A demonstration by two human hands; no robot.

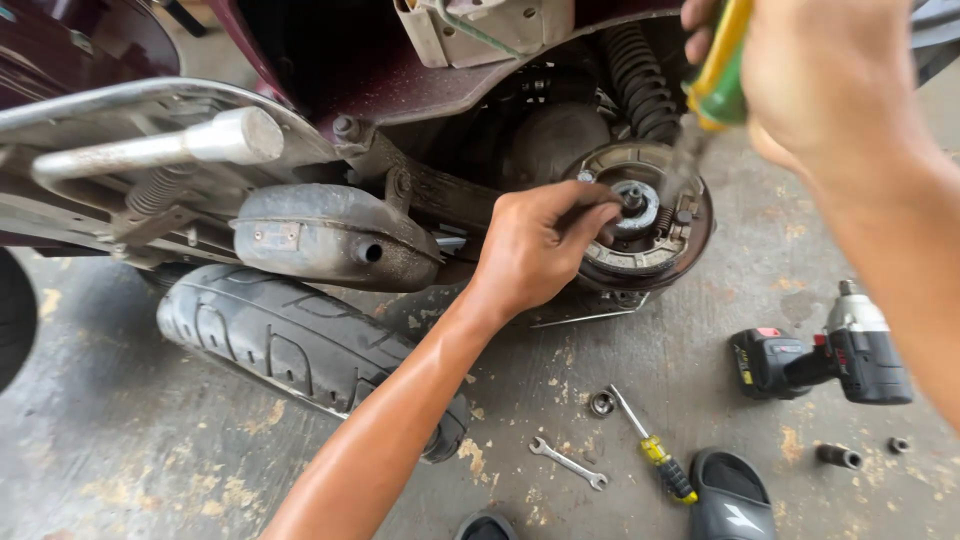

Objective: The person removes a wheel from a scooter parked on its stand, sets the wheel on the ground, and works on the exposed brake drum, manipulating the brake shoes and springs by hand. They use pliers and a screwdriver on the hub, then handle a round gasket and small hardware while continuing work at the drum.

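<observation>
Wheel (300, 345) off, lying on floor (120, 450) | brake hub (645, 215) bare, shoes still on | left hand (535, 245) grip pinching at axle (632, 197) | right hand (800, 75) grip pressed together round screwdriver (720, 70) above hub | refit not begun.

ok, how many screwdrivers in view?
2. One yellow-and-green-handled screwdriver is gripped in the right hand above the round metal brake hub. One yellow-and-black-handled screwdriver lies on the concrete floor. More may be hidden under the scooter.
</observation>
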